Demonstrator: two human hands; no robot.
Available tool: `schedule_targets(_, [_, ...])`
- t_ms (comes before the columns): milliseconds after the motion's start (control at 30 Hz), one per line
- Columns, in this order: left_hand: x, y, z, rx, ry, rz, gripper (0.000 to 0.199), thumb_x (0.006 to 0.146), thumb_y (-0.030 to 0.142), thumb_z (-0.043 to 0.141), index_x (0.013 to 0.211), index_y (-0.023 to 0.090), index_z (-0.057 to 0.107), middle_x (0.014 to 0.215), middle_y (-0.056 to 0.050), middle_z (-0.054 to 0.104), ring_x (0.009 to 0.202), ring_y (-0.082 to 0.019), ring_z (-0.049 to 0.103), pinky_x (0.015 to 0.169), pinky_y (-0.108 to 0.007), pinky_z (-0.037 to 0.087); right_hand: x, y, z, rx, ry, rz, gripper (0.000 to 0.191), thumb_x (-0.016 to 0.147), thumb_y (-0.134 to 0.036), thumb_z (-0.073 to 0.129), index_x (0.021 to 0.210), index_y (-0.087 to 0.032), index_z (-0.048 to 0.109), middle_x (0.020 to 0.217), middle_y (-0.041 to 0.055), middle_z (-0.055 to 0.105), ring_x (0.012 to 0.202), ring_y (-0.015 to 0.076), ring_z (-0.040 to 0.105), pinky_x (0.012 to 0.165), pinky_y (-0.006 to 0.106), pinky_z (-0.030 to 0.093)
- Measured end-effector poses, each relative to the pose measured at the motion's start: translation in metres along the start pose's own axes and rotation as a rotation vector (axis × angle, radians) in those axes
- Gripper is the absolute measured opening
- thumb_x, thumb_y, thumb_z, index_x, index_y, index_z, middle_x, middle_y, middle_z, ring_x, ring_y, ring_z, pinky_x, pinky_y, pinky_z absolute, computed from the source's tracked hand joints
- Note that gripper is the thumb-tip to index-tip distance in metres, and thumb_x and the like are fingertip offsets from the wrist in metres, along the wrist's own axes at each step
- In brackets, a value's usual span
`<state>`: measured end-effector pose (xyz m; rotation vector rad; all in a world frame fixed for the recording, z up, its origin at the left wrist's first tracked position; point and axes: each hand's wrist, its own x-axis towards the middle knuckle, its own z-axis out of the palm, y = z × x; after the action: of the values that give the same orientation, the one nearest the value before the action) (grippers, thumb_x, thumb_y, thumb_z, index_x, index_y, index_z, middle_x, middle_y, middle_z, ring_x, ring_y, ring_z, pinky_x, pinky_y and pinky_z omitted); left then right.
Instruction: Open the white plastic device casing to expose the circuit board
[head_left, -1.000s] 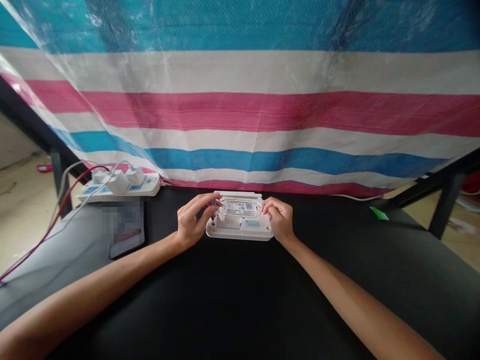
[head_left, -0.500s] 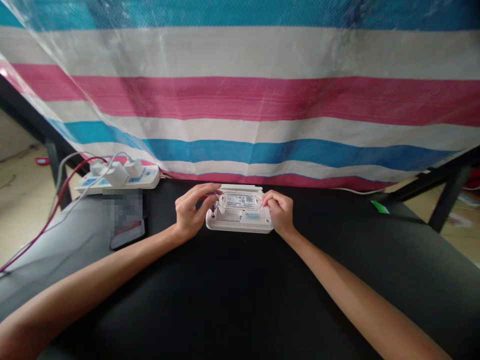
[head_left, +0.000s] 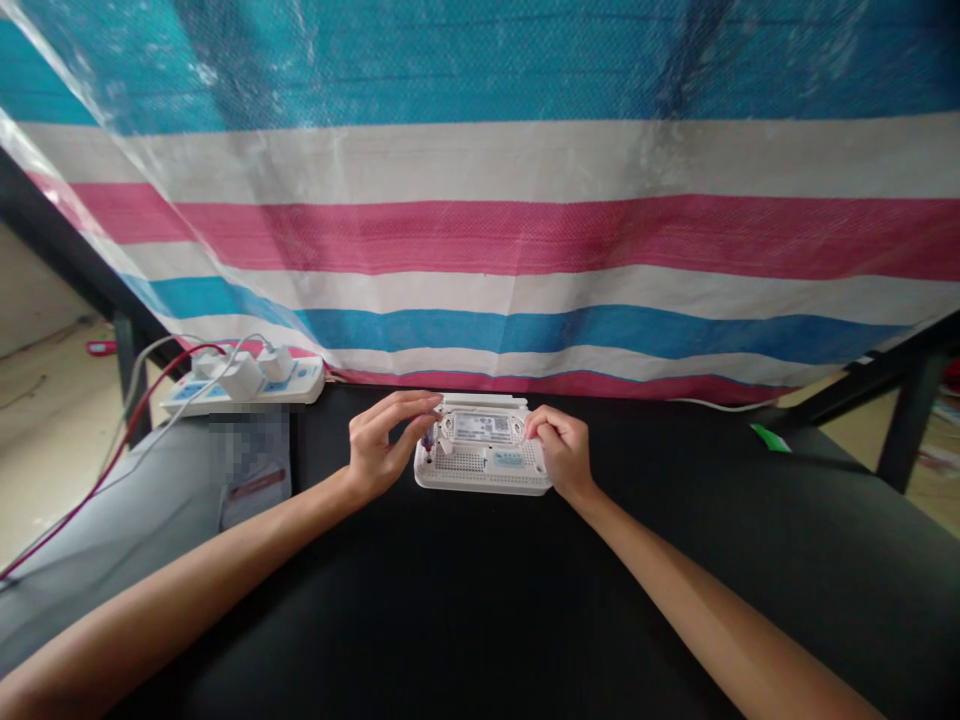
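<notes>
A white router lies underside up on the black table, its vent holes and printed label showing. At its left end, my left hand is closed around a small screwdriver with a purplish handle. The screwdriver stands roughly upright, its tip at a hole in the router's near left corner. My right hand is closed on the router's right edge, fingers curled and thumb on top. Part of the screwdriver's handle is hidden by my left fingers.
A white power strip with plugged chargers and red and white cables sits at the back left. Nearer lies a dark phone, partly blurred out. A green packet rests at the right. Striped sheeting hangs behind the table.
The whole scene sits slightly lower in the picture as the head view tilts up. Both hands, the screwdriver and the router keep nearly the same places relative to each other.
</notes>
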<state>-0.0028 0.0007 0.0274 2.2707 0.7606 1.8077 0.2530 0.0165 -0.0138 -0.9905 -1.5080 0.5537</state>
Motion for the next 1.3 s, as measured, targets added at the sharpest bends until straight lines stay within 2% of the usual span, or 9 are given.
schedule_targets(267, [0.005,0.001,0.003,0.078,0.082,0.003,0.015,0.08,0.015,0.077,0.093,0.02,0.072,0.08,-0.001,0.068,0.071,-0.012,0.062,0.063,-0.025,0.053,0.0,0.0,-0.001,-0.002,-0.011,-0.008,0.024,0.074,-0.013,0.045,0.052,-0.021,0.052,0.057,-0.0004,0.057,0.057,0.0162,0.054,0.06,0.029,0.039])
schedule_targets(433, [-0.003,0.003,0.005,0.012,-0.003,-0.016,0.02,0.091,0.009,0.06,0.107,0.019,0.068,0.097,-0.007,0.072,0.091,-0.018,0.068,0.077,-0.032,0.057,0.0,-0.003,0.0,0.052,-0.027,-0.035,0.026,0.072,-0.014,0.043,0.047,-0.022,0.044,0.055,0.0004,0.054,0.055,0.0164,0.051,0.058,0.03,0.037])
schedule_targets(600, [-0.007,0.005,0.007,0.081,0.074,-0.027,0.016,0.082,0.018,0.075,0.098,0.019,0.071,0.082,-0.002,0.066,0.072,-0.013,0.063,0.062,-0.025,0.054,0.0,-0.003,0.0,0.056,-0.027,-0.04,0.025,0.071,-0.013,0.042,0.047,-0.022,0.043,0.055,0.0005,0.054,0.055,0.0162,0.05,0.057,0.03,0.036])
schedule_targets(667, [-0.01,0.003,0.007,0.081,0.078,-0.04,0.017,0.084,0.019,0.073,0.102,0.02,0.071,0.081,-0.002,0.065,0.068,-0.012,0.061,0.06,-0.024,0.053,0.0,-0.003,0.0,0.045,-0.026,-0.035,0.025,0.071,-0.014,0.043,0.047,-0.022,0.044,0.055,0.0006,0.054,0.055,0.0165,0.051,0.057,0.03,0.037])
schedule_targets(800, [-0.013,0.0,0.007,-0.004,-0.001,-0.058,0.027,0.094,0.013,0.056,0.119,0.02,0.066,0.097,-0.006,0.071,0.078,-0.014,0.068,0.068,-0.027,0.057,0.0,-0.001,-0.001,0.021,-0.034,-0.032,0.026,0.073,-0.014,0.043,0.049,-0.022,0.045,0.056,0.0005,0.055,0.056,0.0166,0.052,0.059,0.03,0.037])
schedule_targets(900, [-0.011,0.003,0.008,0.016,0.023,-0.057,0.025,0.091,0.012,0.061,0.114,0.02,0.068,0.096,-0.006,0.071,0.082,-0.015,0.068,0.071,-0.027,0.057,0.0,-0.001,-0.001,0.023,-0.035,-0.031,0.026,0.073,-0.012,0.043,0.049,-0.021,0.045,0.056,0.0001,0.054,0.056,0.0163,0.053,0.059,0.03,0.038])
schedule_targets(1033, [-0.01,0.005,0.008,0.074,0.077,-0.043,0.019,0.085,0.018,0.072,0.104,0.021,0.072,0.081,-0.002,0.066,0.07,-0.013,0.063,0.062,-0.024,0.053,0.0,-0.001,0.0,0.027,-0.026,-0.04,0.026,0.073,-0.012,0.043,0.049,-0.022,0.046,0.055,0.0,0.054,0.056,0.0162,0.053,0.059,0.03,0.038])
schedule_targets(1200, [-0.013,0.0,0.005,-0.028,-0.009,-0.058,0.031,0.097,0.015,0.051,0.124,0.02,0.064,0.096,-0.007,0.071,0.078,-0.014,0.067,0.065,-0.026,0.056,0.0,-0.002,0.0,0.016,-0.023,-0.041,0.026,0.073,-0.013,0.043,0.049,-0.022,0.047,0.055,0.0,0.055,0.056,0.0163,0.053,0.058,0.03,0.039])
schedule_targets(1300, [-0.012,0.0,0.005,-0.017,0.007,-0.076,0.031,0.095,0.015,0.054,0.123,0.021,0.065,0.097,-0.006,0.071,0.081,-0.014,0.068,0.068,-0.027,0.057,0.001,-0.003,0.0,0.013,-0.015,-0.042,0.026,0.073,-0.014,0.043,0.049,-0.022,0.047,0.055,0.0,0.055,0.055,0.0164,0.053,0.058,0.03,0.039])
